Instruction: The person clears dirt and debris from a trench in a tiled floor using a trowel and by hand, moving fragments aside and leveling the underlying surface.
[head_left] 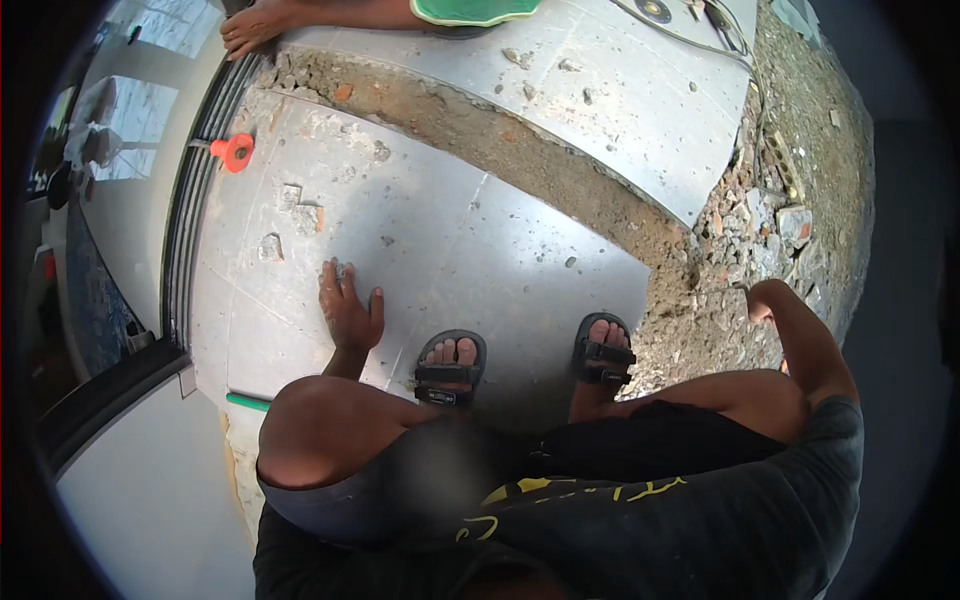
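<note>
One black shirt [740,525] bears yellow lettering [650,490]; this side of the gritty trench [490,143], left hand [350,312], fingers spread; past its right end, right hand [766,298], grip I can't tell.

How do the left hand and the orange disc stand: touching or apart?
Apart. The head view shows grey tiles between the left hand and the orange disc.

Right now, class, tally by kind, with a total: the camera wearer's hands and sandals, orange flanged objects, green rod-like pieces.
Left hand, right hand: 2
Left sandal, right sandal: 2
Orange flanged object: 1
Green rod-like piece: 1
Total: 6
</note>
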